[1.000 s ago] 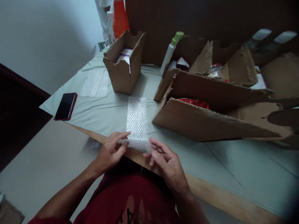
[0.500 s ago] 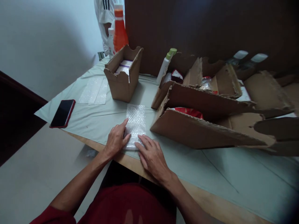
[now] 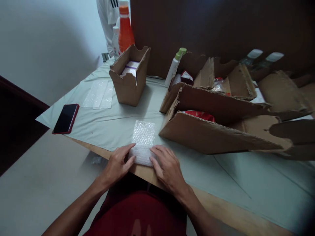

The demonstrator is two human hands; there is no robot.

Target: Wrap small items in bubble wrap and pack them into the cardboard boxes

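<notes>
A clear piece of bubble wrap (image 3: 144,133) lies at the table's front edge, with its near half looking thicker and folded into layers. My left hand (image 3: 119,164) grips its left edge, the index finger and thumb tips on the near part. On the opposite edge, my right hand (image 3: 168,167) holds the wrap with thumb and bent fingers. The fingers under or behind each hand are partly hidden.
A phone (image 3: 66,118) lies at the left corner, with flat bubble wrap sheets (image 3: 98,94) beyond it. Behind stand a cardboard box (image 3: 126,93) holding white packs and an orange bottle (image 3: 125,31). Larger cardboard boxes (image 3: 209,139) fill the right. A person's sleeve (image 3: 112,13) shows behind.
The bubble wrap has slid toward me, to the table's front edge. Both hands have come nearer with it, and the left hand has moved down along its side.
</notes>
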